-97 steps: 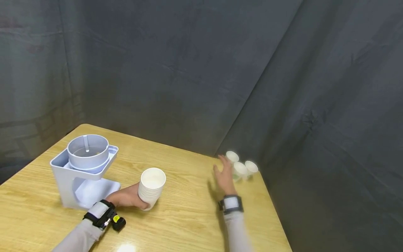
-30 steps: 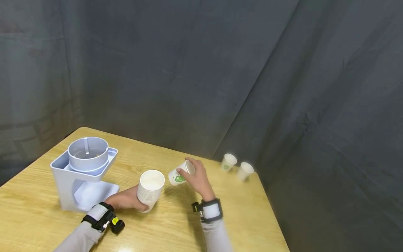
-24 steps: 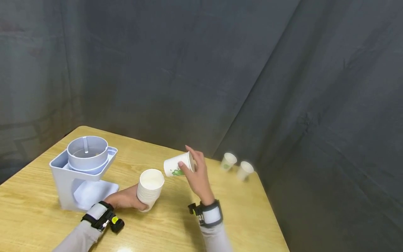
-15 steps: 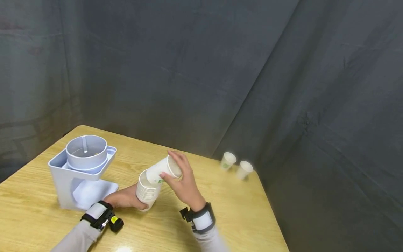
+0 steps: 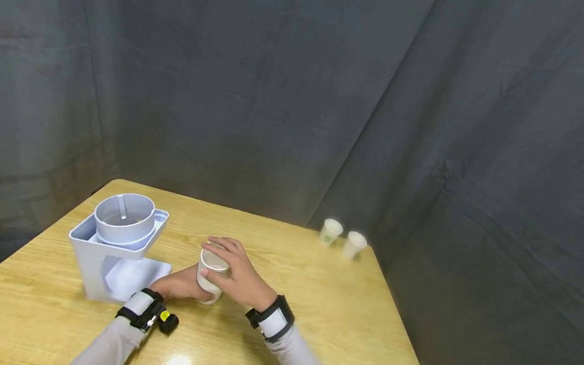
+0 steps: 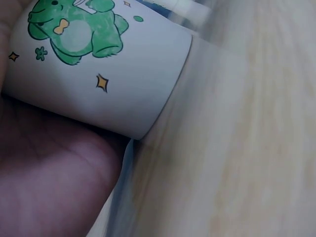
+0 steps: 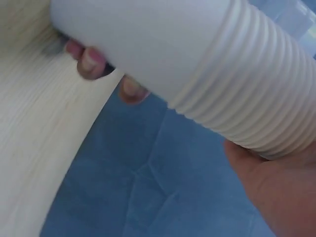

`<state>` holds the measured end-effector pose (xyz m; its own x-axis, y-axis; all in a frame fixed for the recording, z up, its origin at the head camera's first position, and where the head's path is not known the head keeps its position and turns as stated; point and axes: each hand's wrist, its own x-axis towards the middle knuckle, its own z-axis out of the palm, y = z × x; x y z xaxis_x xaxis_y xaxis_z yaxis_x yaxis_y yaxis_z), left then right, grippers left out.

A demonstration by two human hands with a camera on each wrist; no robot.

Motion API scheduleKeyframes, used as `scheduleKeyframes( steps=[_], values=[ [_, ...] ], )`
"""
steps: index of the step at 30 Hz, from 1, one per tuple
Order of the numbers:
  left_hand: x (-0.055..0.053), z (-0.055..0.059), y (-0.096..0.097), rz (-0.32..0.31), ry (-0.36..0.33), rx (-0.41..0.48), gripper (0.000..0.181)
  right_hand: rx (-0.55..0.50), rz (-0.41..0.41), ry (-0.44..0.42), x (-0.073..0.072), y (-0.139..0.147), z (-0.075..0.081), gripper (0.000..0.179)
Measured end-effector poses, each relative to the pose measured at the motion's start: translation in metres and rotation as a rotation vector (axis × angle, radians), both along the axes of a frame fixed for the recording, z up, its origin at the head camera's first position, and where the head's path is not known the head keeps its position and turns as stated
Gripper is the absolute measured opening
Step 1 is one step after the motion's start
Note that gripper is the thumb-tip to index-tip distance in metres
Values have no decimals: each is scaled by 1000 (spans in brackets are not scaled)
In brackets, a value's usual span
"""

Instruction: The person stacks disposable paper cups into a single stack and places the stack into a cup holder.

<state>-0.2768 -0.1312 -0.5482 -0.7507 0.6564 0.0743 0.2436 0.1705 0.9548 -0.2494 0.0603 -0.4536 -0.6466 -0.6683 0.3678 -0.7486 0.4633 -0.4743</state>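
Observation:
My left hand (image 5: 184,284) grips the lower part of a stack of white paper cups (image 5: 211,289), holding it upright above the table with its mouth up. At the top, my right hand (image 5: 242,279) holds the uppermost cup, thumb at the near side and fingers over the far rim. Close-set ridged rims of the stack (image 7: 247,84) fill the right wrist view, with left fingertips (image 7: 92,61) showing beyond the bottom cup. In the left wrist view, the bottom paper cup (image 6: 148,64) carries a green cartoon animal and small orange stars.
Left of the hands stands a pale lilac stand (image 5: 93,268) bearing a round open tub (image 5: 124,233) with a strip inside. Two single paper cups, a farther cup (image 5: 330,231) and a nearer cup (image 5: 354,245), stand at the wooden table's back right, beside the dark curtain (image 5: 292,111).
My right hand took one of three cups at the back right, carried it left, tilted, and lowered it into the stack's mouth. The left hand kept its hold on the stack.

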Motion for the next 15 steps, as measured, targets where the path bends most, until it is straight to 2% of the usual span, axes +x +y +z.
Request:
scheduleKeyframes(
  steps=[4,7,10,13,15],
  values=[
    [-1,1,-2,8,-10,11,81,-102,76,-135,-10,8,2,48],
    [-1,1,-2,19,-15,26,85,-227,87,-243,-21,21,5,45],
    [0,-1,0,13,-31,32,88,-291,22,-320,-28,41,15,43],
    [0,-2,1,3,-42,32,87,-281,-89,-325,-37,67,23,41],
    [0,-2,2,2,-43,31,87,-276,-169,-263,-51,89,19,41]
  ],
)
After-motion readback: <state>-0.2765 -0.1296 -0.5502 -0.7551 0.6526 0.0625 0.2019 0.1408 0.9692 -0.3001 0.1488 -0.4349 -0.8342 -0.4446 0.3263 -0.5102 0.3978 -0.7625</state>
